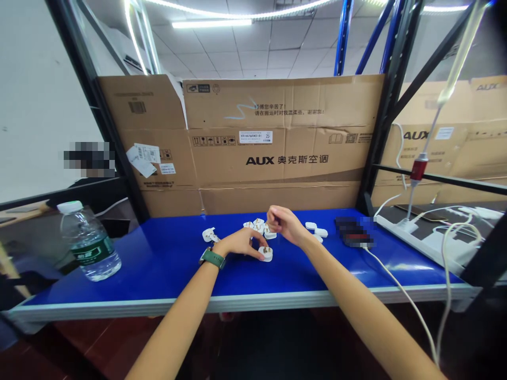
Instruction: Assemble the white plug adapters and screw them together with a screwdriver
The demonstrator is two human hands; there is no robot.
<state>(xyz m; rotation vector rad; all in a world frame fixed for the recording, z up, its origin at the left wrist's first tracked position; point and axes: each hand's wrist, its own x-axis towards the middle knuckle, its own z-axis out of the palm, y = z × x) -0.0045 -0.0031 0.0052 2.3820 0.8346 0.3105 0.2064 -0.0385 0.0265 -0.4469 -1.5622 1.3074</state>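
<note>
Your left hand [240, 242] pinches a plug [268, 255] by its edge, just below centre frame; that off-centre hold could tip it. Your right hand [289, 225], curled closed, contents hidden, could knock the cluster [258, 226] beside it.

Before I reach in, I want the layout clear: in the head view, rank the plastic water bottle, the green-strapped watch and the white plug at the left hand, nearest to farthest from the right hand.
1. White plug: at the left hand's fingertips.
2. Green-strapped watch: on the left wrist.
3. Plastic water bottle: far left.
</note>
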